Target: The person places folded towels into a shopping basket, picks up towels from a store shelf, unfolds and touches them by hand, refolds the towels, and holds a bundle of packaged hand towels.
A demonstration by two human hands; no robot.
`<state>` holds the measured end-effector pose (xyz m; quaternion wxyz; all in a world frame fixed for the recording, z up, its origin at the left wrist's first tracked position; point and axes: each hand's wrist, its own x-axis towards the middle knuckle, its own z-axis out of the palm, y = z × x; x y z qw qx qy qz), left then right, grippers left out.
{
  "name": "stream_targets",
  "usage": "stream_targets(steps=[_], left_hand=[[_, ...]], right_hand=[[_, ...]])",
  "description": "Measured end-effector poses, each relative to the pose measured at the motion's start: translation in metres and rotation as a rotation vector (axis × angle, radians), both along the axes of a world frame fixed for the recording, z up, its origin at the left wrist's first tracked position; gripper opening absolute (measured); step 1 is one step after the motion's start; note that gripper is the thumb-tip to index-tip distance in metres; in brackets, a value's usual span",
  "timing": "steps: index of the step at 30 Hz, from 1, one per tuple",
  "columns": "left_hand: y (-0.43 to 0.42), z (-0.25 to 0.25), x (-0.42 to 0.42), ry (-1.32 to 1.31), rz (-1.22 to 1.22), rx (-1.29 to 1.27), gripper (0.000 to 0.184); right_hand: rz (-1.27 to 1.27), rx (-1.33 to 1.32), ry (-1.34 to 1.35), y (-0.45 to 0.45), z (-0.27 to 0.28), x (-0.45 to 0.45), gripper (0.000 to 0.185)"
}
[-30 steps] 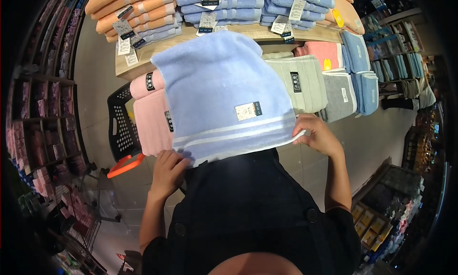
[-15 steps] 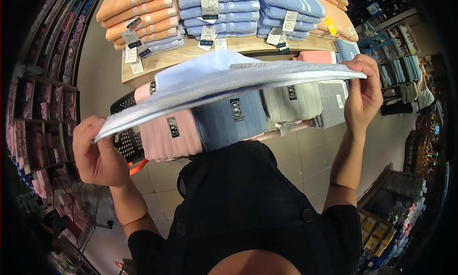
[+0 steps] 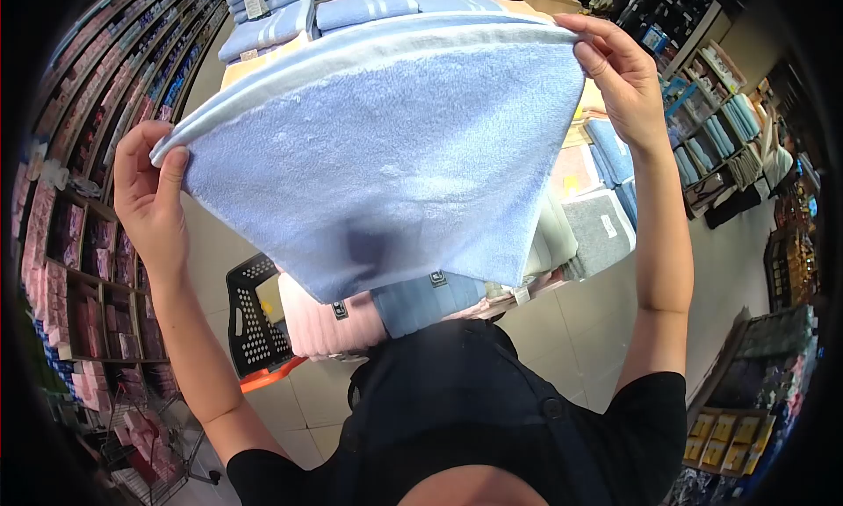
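Observation:
A light blue towel (image 3: 378, 155) hangs spread out in the air, held by its two upper corners. My left hand (image 3: 154, 186) pinches the left corner between thumb and fingers. At the right corner, my right hand (image 3: 619, 80) grips the edge in the same way. The towel's lower edge hangs in front of folded pink towels (image 3: 329, 326) and a folded dark blue towel (image 3: 430, 302), hiding part of both. Beyond the upper edge lie stacks of folded blue towels (image 3: 364, 10).
A black basket (image 3: 255, 326) with an orange handle stands at the lower left of the display. Grey towels (image 3: 599, 232) lie to the right. Shelves of goods (image 3: 88, 313) line the left, and another shelf unit (image 3: 716, 129) stands at the right.
Both hands have risen with the towel, which was lying across the display and now hangs open from its corners. The view has shifted, showing more of the stacks behind.

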<state>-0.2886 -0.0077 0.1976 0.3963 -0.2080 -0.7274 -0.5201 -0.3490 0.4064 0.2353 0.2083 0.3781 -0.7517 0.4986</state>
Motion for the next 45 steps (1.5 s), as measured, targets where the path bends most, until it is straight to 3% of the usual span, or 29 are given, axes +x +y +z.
stream_targets(steps=[5,10,16,20,27,32,36,40,45], left_hand=[[-0.027,-0.002,0.002,-0.02,-0.129,-0.157,0.014],[-0.023,0.012,0.014,-0.034,-0.097,-0.27,0.03],[-0.023,0.028,0.021,-0.03,-0.119,-0.458,0.02],[-0.021,0.022,0.018,-0.058,-0.04,-0.31,0.006],[-0.015,0.021,0.014,-0.077,-0.018,-0.178,0.012],[-0.015,0.033,0.013,-0.04,-0.009,-0.177,0.014],[-0.015,0.037,0.013,-0.046,0.004,-0.196,0.015],[-0.012,0.04,0.012,-0.064,-0.003,-0.202,0.015],[-0.011,0.044,0.005,-0.048,0.029,-0.247,0.013]], right_hand=[[0.055,-0.083,-0.007,0.006,-0.004,0.004,0.02],[0.024,-0.062,-0.12,0.007,0.002,0.007,0.015],[-0.078,-0.161,-0.056,0.001,0.005,0.014,0.015],[-0.002,-0.214,-0.124,0.001,0.003,0.013,0.013],[0.01,-0.262,-0.213,-0.002,-0.003,0.019,0.015],[0.192,-0.136,-0.399,-0.001,-0.023,0.028,0.013],[0.057,-0.011,-0.469,-0.004,-0.044,0.038,0.013],[-0.038,0.278,-0.174,-0.015,-0.048,0.046,0.011],[-0.045,0.363,-0.018,-0.015,-0.055,0.048,0.011]])
